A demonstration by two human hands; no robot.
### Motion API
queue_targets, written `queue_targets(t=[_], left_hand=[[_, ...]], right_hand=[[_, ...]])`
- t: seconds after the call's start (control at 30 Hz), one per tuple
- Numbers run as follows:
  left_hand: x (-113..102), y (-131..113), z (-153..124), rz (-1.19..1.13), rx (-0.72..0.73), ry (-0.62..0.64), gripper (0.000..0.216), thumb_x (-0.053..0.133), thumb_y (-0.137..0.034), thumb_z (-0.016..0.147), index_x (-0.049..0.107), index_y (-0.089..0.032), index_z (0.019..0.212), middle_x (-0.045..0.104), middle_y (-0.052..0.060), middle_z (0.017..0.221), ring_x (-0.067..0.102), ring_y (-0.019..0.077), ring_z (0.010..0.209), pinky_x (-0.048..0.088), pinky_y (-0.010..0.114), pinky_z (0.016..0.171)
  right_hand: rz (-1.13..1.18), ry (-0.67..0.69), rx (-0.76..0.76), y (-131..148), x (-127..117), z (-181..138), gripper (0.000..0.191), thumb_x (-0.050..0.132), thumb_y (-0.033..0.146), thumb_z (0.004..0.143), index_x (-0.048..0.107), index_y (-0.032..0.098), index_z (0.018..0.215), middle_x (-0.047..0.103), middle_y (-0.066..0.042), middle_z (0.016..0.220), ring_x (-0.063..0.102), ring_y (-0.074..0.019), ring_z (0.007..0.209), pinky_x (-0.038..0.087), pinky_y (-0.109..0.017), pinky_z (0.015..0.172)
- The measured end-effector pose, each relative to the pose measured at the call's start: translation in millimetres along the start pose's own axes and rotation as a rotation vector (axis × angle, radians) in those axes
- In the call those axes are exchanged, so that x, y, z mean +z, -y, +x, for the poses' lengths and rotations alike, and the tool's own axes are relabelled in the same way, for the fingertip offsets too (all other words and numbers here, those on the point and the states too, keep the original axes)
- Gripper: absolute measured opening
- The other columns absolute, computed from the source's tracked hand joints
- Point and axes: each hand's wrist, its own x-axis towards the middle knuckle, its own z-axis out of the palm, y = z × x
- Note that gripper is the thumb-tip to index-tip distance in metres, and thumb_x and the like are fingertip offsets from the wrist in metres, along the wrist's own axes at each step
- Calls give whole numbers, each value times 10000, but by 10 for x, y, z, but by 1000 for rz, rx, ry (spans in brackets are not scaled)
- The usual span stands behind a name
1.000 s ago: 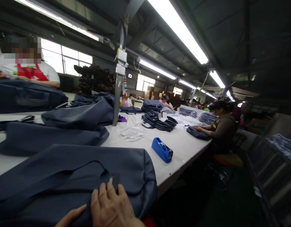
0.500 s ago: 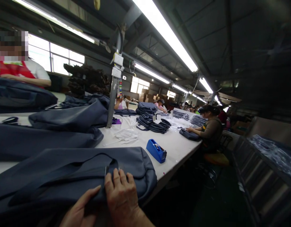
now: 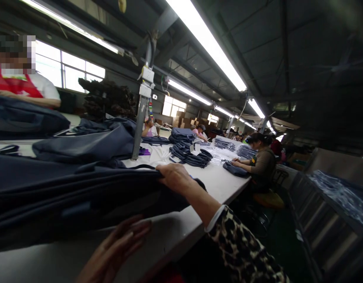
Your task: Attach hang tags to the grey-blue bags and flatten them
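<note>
A dark navy bag [image 3: 89,196] is raised on its side over the near edge of the white table [image 3: 215,184], its strap showing along the top. My right hand [image 3: 177,177], in a leopard-print sleeve, grips the bag's upper edge near its right end, fingers closed over it. Below the bag, my left hand [image 3: 119,243] is held with fingers stretched out, a little blurred and apart from the bag as far as I can see. The tape dispenser is almost wholly hidden behind my right hand.
More navy bags [image 3: 83,145] lie at the left, near a grey post [image 3: 137,137]. Further along are a stack of folded bags [image 3: 190,154] and a co-worker [image 3: 260,157] handling a bag. Across the table stands another person [image 3: 24,90]. A rack [image 3: 325,212] stands at the right.
The bag that lay flat has been lifted and tipped up by its near side. My right hand has moved up with its edge; my left hand has come off it and opened.
</note>
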Motion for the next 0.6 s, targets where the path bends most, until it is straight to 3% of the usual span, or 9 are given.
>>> queue_targets(t=[0.13, 0.27, 0.33, 0.47, 0.53, 0.6], left_hand=[[-234, 476, 255, 336, -36, 37, 455, 836, -445, 675, 743, -156, 1015, 719, 162, 1119, 656, 405, 1089, 512, 478, 1022], [-265, 991, 620, 446, 15, 39, 316, 866, -379, 628, 756, -257, 897, 733, 100, 1085, 620, 386, 1159, 457, 450, 1086], [-226, 1253, 847, 619, 156, 136, 340, 813, -398, 700, 746, -293, 1016, 711, 86, 1175, 588, 359, 1222, 423, 454, 1117], [-198, 1708, 1296, 1194, 550, 439, 506, 700, -345, 812, 622, -316, 1311, 534, 85, 1449, 497, 320, 1341, 372, 479, 1153], [-243, 1852, 1457, 1397, 677, 536, 624, 700, -297, 813, 525, -327, 1411, 458, 83, 1504, 460, 316, 1372, 365, 477, 1159], [-316, 1935, 1568, 1501, 759, 578, 711, 705, -291, 827, 426, -343, 1479, 427, 79, 1518, 456, 303, 1376, 374, 444, 1159]], right_hand=[[-57, -62, 56, -543, -343, 110, 251, 673, 409, 869, 683, 240, 1054, 724, -13, 937, 673, -184, 903, 461, -260, 779], [-142, -156, 207, -1232, -654, 33, 251, 678, 380, 871, 699, 215, 1059, 708, -7, 933, 652, -174, 926, 448, -273, 828], [-188, -211, 304, -1649, -786, -46, 276, 679, 353, 871, 696, 185, 1088, 710, -37, 956, 649, -193, 930, 451, -301, 835], [-344, -337, 536, -2521, -927, -254, 360, 612, 392, 908, 691, 131, 1144, 714, -112, 993, 652, -235, 945, 437, -334, 805], [-435, -367, 642, -2906, -851, -371, 519, 408, 442, 981, 666, 47, 1196, 697, -156, 1024, 648, -222, 977, 403, -326, 795], [-469, -361, 709, -3211, -612, -486, 585, 294, 419, 1007, 630, 0, 1237, 678, -196, 1067, 642, -225, 1008, 388, -338, 797]])
